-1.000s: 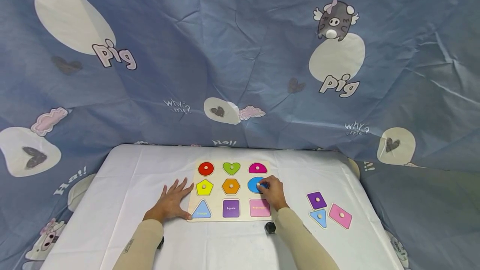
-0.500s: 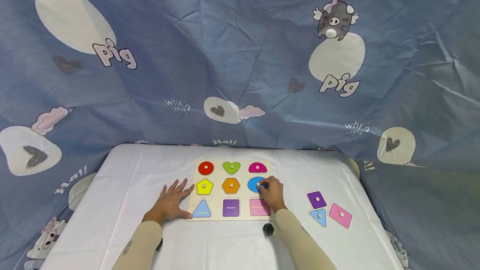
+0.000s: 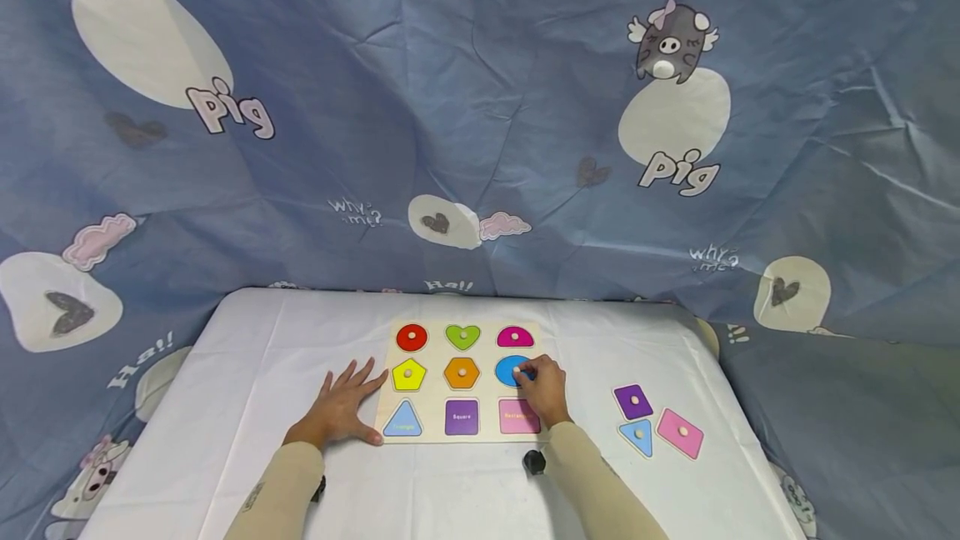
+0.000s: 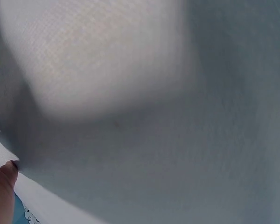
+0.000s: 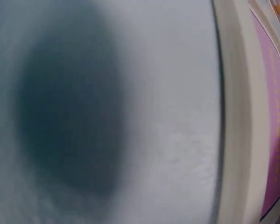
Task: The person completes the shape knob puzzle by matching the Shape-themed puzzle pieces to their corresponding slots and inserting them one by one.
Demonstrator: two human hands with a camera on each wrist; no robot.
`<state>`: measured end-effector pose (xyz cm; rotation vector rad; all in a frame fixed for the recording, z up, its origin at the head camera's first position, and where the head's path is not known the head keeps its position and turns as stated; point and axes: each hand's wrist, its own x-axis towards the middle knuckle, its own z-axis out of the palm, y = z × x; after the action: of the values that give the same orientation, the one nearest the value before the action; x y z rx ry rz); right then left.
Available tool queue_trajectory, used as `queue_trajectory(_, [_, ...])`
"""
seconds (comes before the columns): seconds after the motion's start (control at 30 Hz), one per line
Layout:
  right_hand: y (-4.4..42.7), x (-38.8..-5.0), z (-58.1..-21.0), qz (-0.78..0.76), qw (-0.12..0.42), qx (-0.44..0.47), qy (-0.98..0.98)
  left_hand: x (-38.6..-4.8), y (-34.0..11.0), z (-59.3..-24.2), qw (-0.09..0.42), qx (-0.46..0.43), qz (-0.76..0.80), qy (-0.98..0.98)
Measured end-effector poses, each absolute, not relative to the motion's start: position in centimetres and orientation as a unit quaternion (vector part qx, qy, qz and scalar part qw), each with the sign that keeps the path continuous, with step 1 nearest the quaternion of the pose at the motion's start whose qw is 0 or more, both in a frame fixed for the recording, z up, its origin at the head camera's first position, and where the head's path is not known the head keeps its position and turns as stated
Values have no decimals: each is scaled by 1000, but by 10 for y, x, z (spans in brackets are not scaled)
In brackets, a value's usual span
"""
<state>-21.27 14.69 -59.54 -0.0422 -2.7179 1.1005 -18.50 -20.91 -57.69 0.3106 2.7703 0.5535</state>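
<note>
In the head view a pale wooden puzzle board [image 3: 433, 419] lies on the white-covered table. My right hand [image 3: 548, 390] pinches the small knob of the blue oval piece [image 3: 504, 370], which lies at its place on the board. My left hand [image 3: 341, 408] lies with fingers spread at the board's left side, thumb by its near-left corner. Part of the left hand [image 4: 1, 191] shows at the edge of the left wrist view. The right wrist view catches the board's edge [image 5: 238, 116] and its pink rectangle space [image 5: 273, 121]; the right fingers are hidden there.
A purple square piece [image 3: 633, 401], a light blue triangle piece [image 3: 637, 438] and a pink rectangle piece [image 3: 680, 433] lie right of the board. Red circle [image 3: 412, 346], green heart [image 3: 462, 344] and other knobbed pieces sit in the board. A patterned blue cloth [image 3: 480, 140] hangs behind.
Both hands stay almost where they were. The right hand keeps its pinch on the oval's knob, its wrist shifting very slightly. No piece has visibly moved.
</note>
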Motion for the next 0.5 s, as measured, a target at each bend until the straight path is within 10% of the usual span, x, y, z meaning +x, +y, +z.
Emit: queue_trajectory(0.5, [146, -212, -602, 359, 122, -7, -925, -186, -211, -582, 147, 104, 192, 965])
